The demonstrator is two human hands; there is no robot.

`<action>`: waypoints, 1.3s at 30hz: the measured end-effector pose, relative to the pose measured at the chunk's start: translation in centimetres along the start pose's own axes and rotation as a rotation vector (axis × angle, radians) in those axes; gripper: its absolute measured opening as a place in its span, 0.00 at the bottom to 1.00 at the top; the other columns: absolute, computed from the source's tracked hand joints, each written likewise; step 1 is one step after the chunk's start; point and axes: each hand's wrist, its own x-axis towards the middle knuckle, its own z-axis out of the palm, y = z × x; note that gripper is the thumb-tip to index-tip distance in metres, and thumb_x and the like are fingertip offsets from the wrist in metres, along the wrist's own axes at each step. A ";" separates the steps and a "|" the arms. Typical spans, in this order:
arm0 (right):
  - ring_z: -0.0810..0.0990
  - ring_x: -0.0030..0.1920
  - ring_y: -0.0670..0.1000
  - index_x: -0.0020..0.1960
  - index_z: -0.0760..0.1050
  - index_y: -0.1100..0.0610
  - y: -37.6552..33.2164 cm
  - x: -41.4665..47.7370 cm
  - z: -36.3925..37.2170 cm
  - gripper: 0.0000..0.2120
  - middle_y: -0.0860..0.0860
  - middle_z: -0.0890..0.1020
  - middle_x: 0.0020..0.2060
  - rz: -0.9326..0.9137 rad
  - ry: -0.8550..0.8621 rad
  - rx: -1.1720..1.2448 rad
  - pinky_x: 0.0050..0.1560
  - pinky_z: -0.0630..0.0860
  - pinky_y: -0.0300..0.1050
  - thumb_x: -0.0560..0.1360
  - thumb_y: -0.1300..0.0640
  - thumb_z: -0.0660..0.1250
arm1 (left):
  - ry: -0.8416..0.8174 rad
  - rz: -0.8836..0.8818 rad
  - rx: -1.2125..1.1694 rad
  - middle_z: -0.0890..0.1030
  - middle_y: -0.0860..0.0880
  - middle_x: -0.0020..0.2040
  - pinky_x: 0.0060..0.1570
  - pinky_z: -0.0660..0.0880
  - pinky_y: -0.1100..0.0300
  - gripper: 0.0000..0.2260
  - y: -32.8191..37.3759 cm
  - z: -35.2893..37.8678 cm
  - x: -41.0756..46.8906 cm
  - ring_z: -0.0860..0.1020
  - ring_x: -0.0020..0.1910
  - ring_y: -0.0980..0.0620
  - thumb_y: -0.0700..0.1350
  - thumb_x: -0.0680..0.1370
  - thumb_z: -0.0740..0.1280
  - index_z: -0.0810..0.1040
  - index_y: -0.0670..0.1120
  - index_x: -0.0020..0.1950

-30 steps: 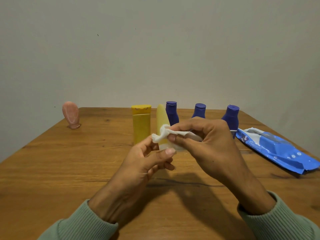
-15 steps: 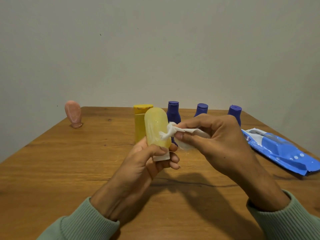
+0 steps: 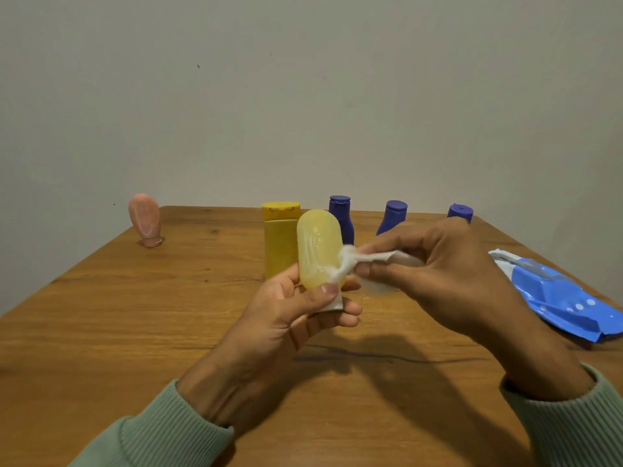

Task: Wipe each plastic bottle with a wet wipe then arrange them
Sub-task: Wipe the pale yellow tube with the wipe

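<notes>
Pale yellow bottle (image 3: 318, 251): the one I work on. It's up off the table, in front of me, mid view. Round end up, white cap (image 3: 332, 305) down. It looks shiny w/ wet streaks.
Wet wipe (image 3: 345, 266): bunched up, touching the low right side of that bottle.
Left hand (image 3: 293, 318): grips the bottle at the bottom. Thumb on the front, other fingers curled round the back & by the cap.
Right hand (image 3: 438, 274): pinches the wipe btw thumb & fingers and holds it on the bottle.
Yellow bottle (image 3: 279, 241): stands on the table just behind the held one, partly hidden by it.
Purple bottles: 3, in a loose row at the back, right of the yellow one. Left purple bottle (image 3: 341, 214), mid purple bottle (image 3: 392, 217), right purple bottle (image 3: 460, 212). My right hand hides most of the last one.
Pink bottle (image 3: 145, 219): stands alone at the far left back, well apart from the rest.
Wipe pack (image 3: 566, 298): blue, lies flat near the right edge. Can't tell if it's open.
Table (image 3: 101, 332): brown wood, by a plain wall.
Done so far: I think I'm mid-wipe on 1 of 6 bottles. I can't tell which of the other 5 are clean.
Left to do: finish this one & set it down, wipe any not done yet, then line them up. The pink one is so far off that I think the lining up isn't done.
</notes>
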 end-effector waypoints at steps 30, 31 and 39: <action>0.77 0.46 0.39 0.49 0.82 0.52 -0.6 0.0 1.2 0.08 0.41 0.80 0.41 -0.184 0.004 -0.224 0.43 0.73 0.26 0.70 0.61 0.72 | -0.144 0.048 0.228 0.83 0.41 0.44 0.44 0.81 0.58 0.18 -0.3 0.0 0.0 0.82 0.40 0.46 0.36 0.73 0.68 0.75 0.40 0.62; 0.77 0.47 0.39 0.49 0.82 0.52 -0.4 0.1 1.1 0.08 0.41 0.80 0.41 -0.191 0.067 -0.223 0.43 0.73 0.26 0.70 0.61 0.72 | -0.153 0.047 0.233 0.83 0.41 0.44 0.44 0.81 0.58 0.17 -0.4 0.1 0.0 0.82 0.40 0.47 0.36 0.73 0.68 0.75 0.39 0.62; 0.77 0.46 0.39 0.50 0.83 0.51 -1.2 -0.4 2.0 0.10 0.42 0.80 0.44 -0.186 -0.141 -0.294 0.45 0.74 0.30 0.71 0.62 0.71 | -0.120 0.086 0.334 0.84 0.42 0.47 0.44 0.80 0.57 0.14 -0.9 -0.4 0.1 0.83 0.43 0.46 0.38 0.73 0.68 0.76 0.41 0.59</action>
